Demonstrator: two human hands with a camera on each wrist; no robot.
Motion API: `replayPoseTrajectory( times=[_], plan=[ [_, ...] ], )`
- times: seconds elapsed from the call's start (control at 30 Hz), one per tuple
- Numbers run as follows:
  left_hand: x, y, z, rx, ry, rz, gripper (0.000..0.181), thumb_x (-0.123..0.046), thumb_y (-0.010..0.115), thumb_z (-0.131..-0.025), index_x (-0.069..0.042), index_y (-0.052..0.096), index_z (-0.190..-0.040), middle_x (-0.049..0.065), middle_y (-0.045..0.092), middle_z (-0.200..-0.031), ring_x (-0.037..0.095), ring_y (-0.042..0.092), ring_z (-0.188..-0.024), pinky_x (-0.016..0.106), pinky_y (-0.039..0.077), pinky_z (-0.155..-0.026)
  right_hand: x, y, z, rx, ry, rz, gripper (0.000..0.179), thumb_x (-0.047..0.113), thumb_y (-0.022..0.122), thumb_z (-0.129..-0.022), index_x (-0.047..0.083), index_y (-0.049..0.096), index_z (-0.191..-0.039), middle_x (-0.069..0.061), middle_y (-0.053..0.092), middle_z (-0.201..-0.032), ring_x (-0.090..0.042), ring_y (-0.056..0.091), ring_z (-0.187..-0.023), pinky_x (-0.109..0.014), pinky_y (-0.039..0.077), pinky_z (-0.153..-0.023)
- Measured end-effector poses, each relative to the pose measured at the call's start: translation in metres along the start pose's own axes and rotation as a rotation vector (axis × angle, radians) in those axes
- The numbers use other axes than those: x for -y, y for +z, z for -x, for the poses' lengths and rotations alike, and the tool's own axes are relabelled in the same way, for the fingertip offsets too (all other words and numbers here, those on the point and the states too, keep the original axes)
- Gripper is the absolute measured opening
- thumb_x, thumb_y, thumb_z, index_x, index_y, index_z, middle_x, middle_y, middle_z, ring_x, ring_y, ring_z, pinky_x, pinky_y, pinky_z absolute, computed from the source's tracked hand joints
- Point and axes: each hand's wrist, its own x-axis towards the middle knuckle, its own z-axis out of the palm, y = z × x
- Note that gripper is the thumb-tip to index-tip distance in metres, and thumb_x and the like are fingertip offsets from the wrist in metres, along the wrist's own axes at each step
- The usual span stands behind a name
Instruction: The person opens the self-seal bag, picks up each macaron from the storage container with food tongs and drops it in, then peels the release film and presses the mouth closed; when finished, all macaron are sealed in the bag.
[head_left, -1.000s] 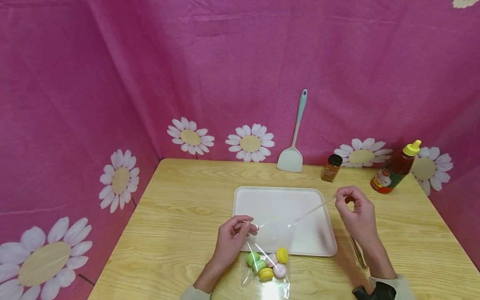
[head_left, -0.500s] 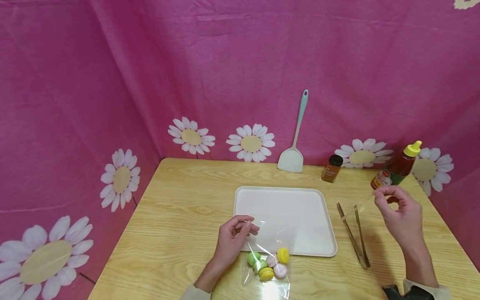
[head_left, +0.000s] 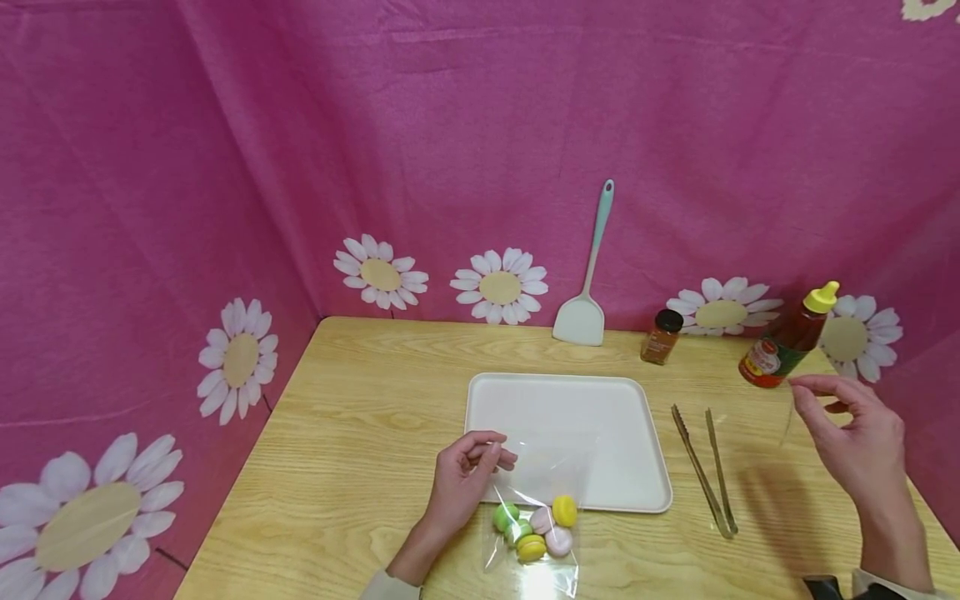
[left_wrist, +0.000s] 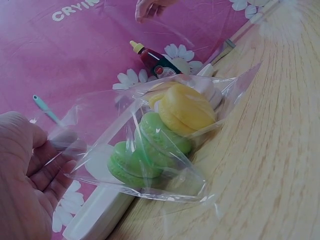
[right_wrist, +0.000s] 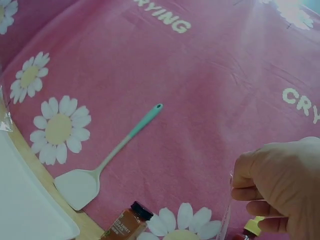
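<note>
My left hand (head_left: 467,479) pinches the upper left part of a clear plastic bag (head_left: 553,458), which lies over the front edge of a white tray (head_left: 570,404). Inside the bag are several macarons (head_left: 532,547) in green, yellow and pale pink; the left wrist view shows the green ones (left_wrist: 134,164) nearest that hand. Out at the right, my right hand (head_left: 858,437) is raised above the table. Between its thumb and index finger it pinches a thin clear strip (head_left: 787,423), which hangs down from the fingertips and also shows in the right wrist view.
Metal tongs (head_left: 705,479) lie spread on the wooden table, right of the tray. Behind stand a black-capped spice jar (head_left: 661,338) and a red sauce bottle (head_left: 782,346) with a yellow top. A turquoise-handled spatula (head_left: 581,320) leans against the pink cloth.
My right hand has moved right, past the tongs, with the strip, which earlier stretched to the bag and now hangs apart from it. The left hand has stayed on the bag.
</note>
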Motion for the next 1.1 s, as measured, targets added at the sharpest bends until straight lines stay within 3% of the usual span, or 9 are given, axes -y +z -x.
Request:
replayPoseTrajectory(
  times=[0.23, 0.4, 0.57, 0.77, 0.97, 1.1],
  plan=[
    [0.0, 0.0, 0.0, 0.004, -0.005, -0.003, 0.023, -0.008, 0.058, -0.107, 0.012, 0.065, -0.117, 0.018, 0.079, -0.094, 0.031, 0.077, -0.084, 0.031, 0.06, -0.077, 0.005, 0.007, -0.001, 0.028, -0.145, 0.016, 0.018, -0.007, 0.074, -0.088, 0.001, 0.076, -0.104, 0.037, 0.051, -0.103, 0.014, 0.044, -0.099, -0.006, 0.032, -0.076],
    [-0.002, 0.0, 0.0, 0.005, -0.02, -0.005, 0.023, -0.009, 0.059, -0.107, 0.011, 0.065, -0.117, 0.017, 0.079, -0.094, 0.032, 0.077, -0.084, 0.03, 0.06, -0.078, 0.009, 0.023, 0.003, 0.093, -0.235, 0.013, 0.018, -0.009, 0.071, -0.085, 0.005, 0.075, -0.096, 0.013, 0.06, -0.092, 0.006, 0.046, -0.087, -0.013, 0.035, -0.07],
    [-0.002, -0.001, 0.0, 0.003, -0.032, -0.005, 0.024, -0.01, 0.059, -0.108, 0.01, 0.066, -0.118, 0.017, 0.079, -0.095, 0.032, 0.077, -0.085, 0.03, 0.06, -0.078, 0.018, 0.044, 0.011, 0.194, -0.256, -0.005, 0.018, -0.008, 0.069, -0.087, 0.009, 0.072, -0.088, -0.003, 0.065, -0.087, 0.003, 0.048, -0.084, -0.018, 0.037, -0.067],
    [0.0, -0.001, 0.0, 0.0, -0.024, -0.002, 0.023, -0.009, 0.059, -0.107, 0.011, 0.065, -0.118, 0.018, 0.079, -0.095, 0.032, 0.077, -0.085, 0.029, 0.059, -0.078, 0.029, 0.072, 0.025, 0.316, -0.274, -0.041, 0.024, -0.007, 0.068, -0.089, 0.017, 0.072, -0.084, -0.003, 0.069, -0.091, -0.002, 0.049, -0.087, -0.02, 0.039, -0.067],
    [-0.001, -0.001, 0.0, -0.003, -0.023, -0.001, 0.023, -0.008, 0.059, -0.107, 0.011, 0.065, -0.117, 0.018, 0.078, -0.094, 0.031, 0.077, -0.085, 0.028, 0.059, -0.078, 0.037, 0.104, 0.047, 0.408, -0.363, -0.135, 0.027, -0.008, 0.068, -0.084, 0.019, 0.07, -0.081, 0.01, 0.066, -0.084, -0.004, 0.053, -0.082, -0.027, 0.046, -0.064],
    [-0.002, -0.001, 0.0, -0.001, -0.03, -0.007, 0.024, -0.01, 0.059, -0.107, 0.011, 0.065, -0.118, 0.018, 0.079, -0.095, 0.031, 0.077, -0.085, 0.028, 0.059, -0.079, 0.041, 0.123, 0.065, 0.496, -0.316, -0.198, 0.023, -0.005, 0.07, -0.089, 0.018, 0.071, -0.084, 0.013, 0.064, -0.083, -0.001, 0.054, -0.077, -0.025, 0.047, -0.062]
  ],
)
